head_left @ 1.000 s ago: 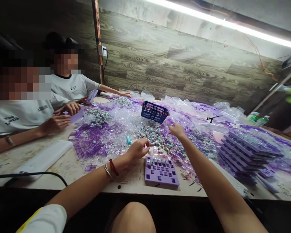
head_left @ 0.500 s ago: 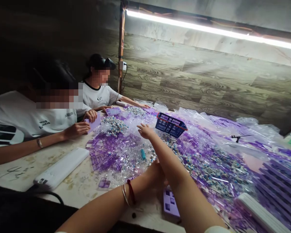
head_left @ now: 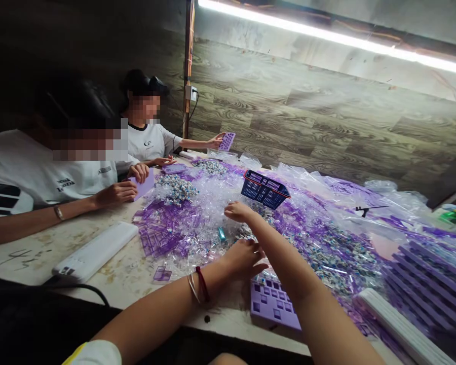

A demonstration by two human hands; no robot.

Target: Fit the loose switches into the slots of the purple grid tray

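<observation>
My right hand (head_left: 238, 211) reaches far over a heap of clear plastic pieces (head_left: 209, 205), just in front of a dark blue basket (head_left: 265, 191) with an orange rim. Its fingers are curled down and together; what they hold, if anything, is hidden. My left hand (head_left: 245, 257), with bracelets on the wrist, lies low over the heap's near side, fingers and thumb apart. Below it sits a light purple tray (head_left: 275, 304) with square openings, partly covered by my right forearm. A small teal block (head_left: 222, 233) lies left of my hands.
Two co-workers sit at the left; each holds a purple panel, the nearer one's upright (head_left: 143, 185), the farther one's raised (head_left: 227, 141). White power strips (head_left: 97, 251) lie on the table (head_left: 125, 281). Stacked purple trays (head_left: 425, 289) stand at the right beside grey-white small parts (head_left: 338, 258).
My right hand's spread fingers have curled downward. My left hand has come out from behind the right forearm, uncovering more of the tray. The far co-worker has lifted a purple panel.
</observation>
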